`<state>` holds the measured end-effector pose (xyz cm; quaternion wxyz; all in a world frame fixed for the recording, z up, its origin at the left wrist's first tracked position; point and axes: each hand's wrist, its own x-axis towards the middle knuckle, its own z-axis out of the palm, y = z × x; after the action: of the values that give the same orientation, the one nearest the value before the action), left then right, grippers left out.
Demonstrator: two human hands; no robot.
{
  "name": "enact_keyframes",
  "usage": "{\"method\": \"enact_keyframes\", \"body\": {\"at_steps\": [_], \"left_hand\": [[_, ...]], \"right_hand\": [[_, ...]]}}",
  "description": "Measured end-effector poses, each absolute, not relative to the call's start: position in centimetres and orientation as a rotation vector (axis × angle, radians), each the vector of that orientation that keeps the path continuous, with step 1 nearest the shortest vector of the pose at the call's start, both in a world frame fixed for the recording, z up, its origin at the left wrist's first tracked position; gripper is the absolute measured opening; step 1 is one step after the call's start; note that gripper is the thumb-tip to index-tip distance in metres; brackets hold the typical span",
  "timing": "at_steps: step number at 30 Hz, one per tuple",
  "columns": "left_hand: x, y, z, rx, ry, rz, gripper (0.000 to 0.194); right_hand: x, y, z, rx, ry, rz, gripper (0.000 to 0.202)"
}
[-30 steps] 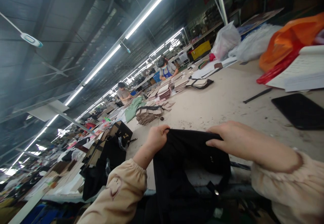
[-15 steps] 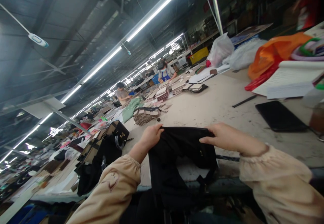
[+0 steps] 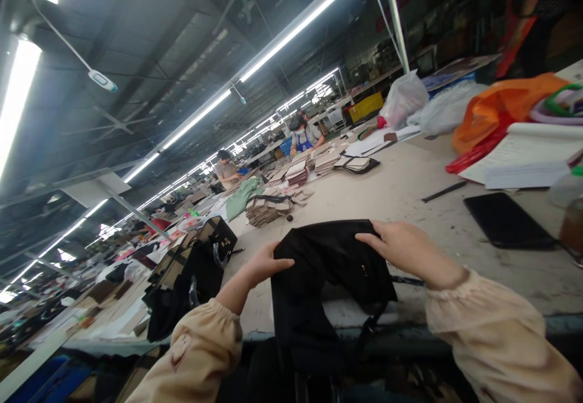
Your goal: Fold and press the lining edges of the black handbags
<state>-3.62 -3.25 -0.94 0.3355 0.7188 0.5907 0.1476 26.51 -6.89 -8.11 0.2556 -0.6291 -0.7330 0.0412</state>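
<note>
Both my hands grip the upper edge of a limp black bag (image 3: 314, 257), which hangs over the table's front edge. At its left corner my left hand (image 3: 264, 264) pinches the fabric, thumb on the near side. My right hand (image 3: 396, 242) clasps the right end of that edge, thumb in front and fingers behind. A small metal piece (image 3: 364, 270) shows on the bag's right part, with a dark strap (image 3: 371, 324) dangling below it. Through a gap in the middle, a pale surface is visible. The bag's lower end is lost in shadow.
Black bags with tan panels (image 3: 195, 251) stand left of my hands. Stacked brown pieces (image 3: 268, 209) lie ahead. To the right are a black phone (image 3: 507, 221), a dark stick-like tool (image 3: 444, 192), an open notebook (image 3: 542, 154) and an orange plastic bag (image 3: 505, 108). Two people work farther back.
My left hand has shifted left and down along the bag's edge, its thumb now laid across the fabric. The bag's upper edge bows upward more. The camera view has tilted slightly.
</note>
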Motion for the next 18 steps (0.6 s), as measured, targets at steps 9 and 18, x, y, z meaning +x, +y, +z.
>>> {"method": "enact_keyframes", "body": {"at_steps": [9,18], "left_hand": [[-10.1,-11.0,-3.1,1.272,1.253,0.500,0.046],[-9.4,-18.3,-3.5,1.094,0.981,0.465,0.039]], "right_hand": [[24.6,-8.9,-2.7,-1.743,-2.021,-0.205,0.054],[23.7,-9.1,4.3,-1.766,-2.147,-0.414,0.058]]}}
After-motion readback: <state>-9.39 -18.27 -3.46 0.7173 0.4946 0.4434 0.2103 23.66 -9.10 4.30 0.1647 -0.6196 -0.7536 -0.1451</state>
